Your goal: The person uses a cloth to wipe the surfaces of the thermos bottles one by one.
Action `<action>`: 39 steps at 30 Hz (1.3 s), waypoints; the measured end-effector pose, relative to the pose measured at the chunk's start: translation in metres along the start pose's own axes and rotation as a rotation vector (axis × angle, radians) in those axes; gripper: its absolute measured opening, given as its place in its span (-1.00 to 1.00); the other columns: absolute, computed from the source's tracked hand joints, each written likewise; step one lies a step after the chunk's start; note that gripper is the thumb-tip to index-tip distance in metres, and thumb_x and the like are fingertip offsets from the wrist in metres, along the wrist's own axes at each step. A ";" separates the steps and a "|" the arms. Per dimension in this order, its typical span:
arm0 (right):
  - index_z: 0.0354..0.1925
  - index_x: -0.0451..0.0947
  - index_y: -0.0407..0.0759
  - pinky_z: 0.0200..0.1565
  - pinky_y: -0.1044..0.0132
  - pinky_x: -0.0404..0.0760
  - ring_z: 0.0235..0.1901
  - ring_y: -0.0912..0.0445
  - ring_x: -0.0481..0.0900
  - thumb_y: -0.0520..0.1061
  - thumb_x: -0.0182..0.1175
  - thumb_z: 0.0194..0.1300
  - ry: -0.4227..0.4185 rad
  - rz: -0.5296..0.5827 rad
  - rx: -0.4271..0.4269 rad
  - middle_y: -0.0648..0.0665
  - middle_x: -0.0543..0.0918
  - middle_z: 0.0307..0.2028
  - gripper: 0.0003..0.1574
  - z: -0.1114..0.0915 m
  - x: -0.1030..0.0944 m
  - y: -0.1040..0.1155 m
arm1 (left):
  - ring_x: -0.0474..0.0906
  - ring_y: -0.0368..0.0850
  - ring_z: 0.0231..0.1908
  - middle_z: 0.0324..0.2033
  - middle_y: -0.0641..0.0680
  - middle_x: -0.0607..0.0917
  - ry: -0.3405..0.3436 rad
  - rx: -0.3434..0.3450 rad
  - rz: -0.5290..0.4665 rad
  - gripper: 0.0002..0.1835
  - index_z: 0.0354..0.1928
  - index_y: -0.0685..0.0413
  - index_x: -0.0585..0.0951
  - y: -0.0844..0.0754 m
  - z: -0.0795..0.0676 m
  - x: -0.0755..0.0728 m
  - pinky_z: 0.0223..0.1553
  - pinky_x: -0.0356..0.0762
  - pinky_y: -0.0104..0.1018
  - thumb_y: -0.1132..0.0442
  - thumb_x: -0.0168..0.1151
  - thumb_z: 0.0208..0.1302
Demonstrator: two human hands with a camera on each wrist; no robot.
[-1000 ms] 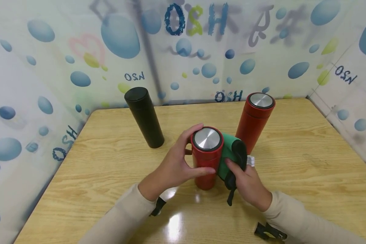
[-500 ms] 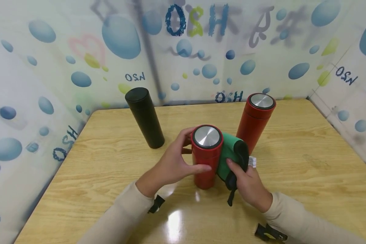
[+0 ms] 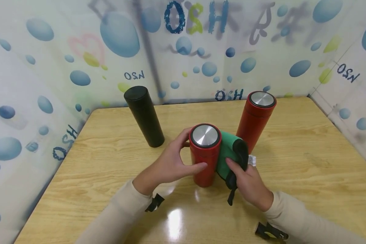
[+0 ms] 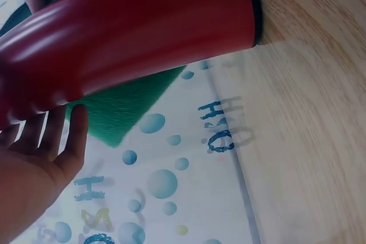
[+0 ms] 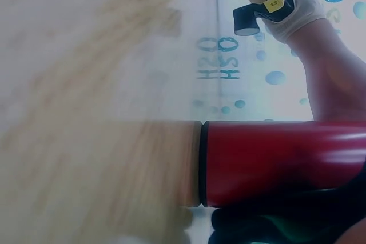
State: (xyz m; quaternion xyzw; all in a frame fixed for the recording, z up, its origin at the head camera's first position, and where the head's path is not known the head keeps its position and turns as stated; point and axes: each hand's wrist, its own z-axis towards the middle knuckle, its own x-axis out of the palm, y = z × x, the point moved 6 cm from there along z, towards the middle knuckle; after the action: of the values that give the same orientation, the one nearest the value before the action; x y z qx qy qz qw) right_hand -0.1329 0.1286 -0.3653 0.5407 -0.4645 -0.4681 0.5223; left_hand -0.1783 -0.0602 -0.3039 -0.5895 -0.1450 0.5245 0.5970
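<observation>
A red thermos flask (image 3: 205,154) with a silver disc on its lid stands upright at the middle of the table. My left hand (image 3: 170,161) grips it from the left, thumb in front and the other fingers partly hidden behind. In the left wrist view, those fingers (image 4: 77,130) reach the flask's side. My right hand (image 3: 250,183) holds a folded green cloth (image 3: 227,152) with black edging, a hanging cord and a white tag. The cloth lies against the flask's right side. Fuzzy green fabric (image 4: 114,118) shows past the flask in the left wrist view.
Behind my right hand stands a second red thermos flask (image 3: 253,125). A black flask (image 3: 146,122) stands at the back left. The wooden table (image 3: 88,169) meets a patterned wall (image 3: 183,74) at the back. Small black devices (image 3: 155,203) sit at both wrists.
The flask has shifted slightly left. My left hand has drawn back a little, its thumb sliding left across the flask. The cloth and my right hand have hardly moved.
</observation>
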 end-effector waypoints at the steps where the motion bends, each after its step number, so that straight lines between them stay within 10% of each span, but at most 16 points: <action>1: 0.39 0.30 -0.34 0.10 0.50 0.54 0.12 0.43 0.53 -0.07 -0.03 0.56 0.008 -0.004 -0.003 -0.29 0.47 0.32 -0.42 0.000 0.001 0.000 | 0.43 -0.23 0.26 0.26 -0.18 0.50 0.002 0.004 0.003 -0.15 0.45 -0.21 0.26 0.000 0.000 0.000 0.26 0.50 -0.06 0.15 0.47 0.14; 15: 0.37 0.29 -0.38 0.11 0.46 0.57 0.13 0.38 0.56 -0.11 0.01 0.54 0.000 0.040 -0.098 0.28 0.62 0.11 -0.43 0.000 0.001 0.005 | 0.38 -0.26 0.26 0.26 -0.19 0.44 -0.012 -0.026 0.043 -0.11 0.43 -0.30 0.26 -0.002 0.000 0.007 0.18 0.52 -0.04 0.10 0.53 0.10; 24: 0.41 0.28 -0.33 0.13 0.49 0.53 0.17 0.41 0.51 -0.06 -0.02 0.56 0.028 0.003 -0.073 -0.11 0.51 0.29 -0.40 0.002 0.001 0.005 | 0.39 -0.28 0.26 0.27 -0.24 0.46 -0.004 -0.027 0.011 -0.08 0.44 -0.34 0.21 -0.001 0.001 0.006 0.16 0.53 -0.08 0.12 0.53 0.10; 39: 0.38 0.29 -0.39 0.12 0.47 0.56 0.14 0.38 0.55 -0.12 -0.02 0.55 0.016 0.047 -0.111 0.28 0.61 0.12 -0.43 0.000 0.000 0.006 | 0.41 -0.21 0.24 0.25 -0.13 0.49 0.027 0.039 0.035 -0.13 0.40 -0.15 0.14 -0.003 0.000 0.006 0.23 0.49 -0.11 0.17 0.45 0.13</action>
State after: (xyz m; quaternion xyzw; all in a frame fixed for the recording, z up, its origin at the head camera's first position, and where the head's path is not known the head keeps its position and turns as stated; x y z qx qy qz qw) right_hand -0.1330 0.1284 -0.3598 0.5038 -0.4460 -0.4764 0.5660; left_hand -0.1743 -0.0543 -0.3041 -0.5872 -0.1163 0.5294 0.6012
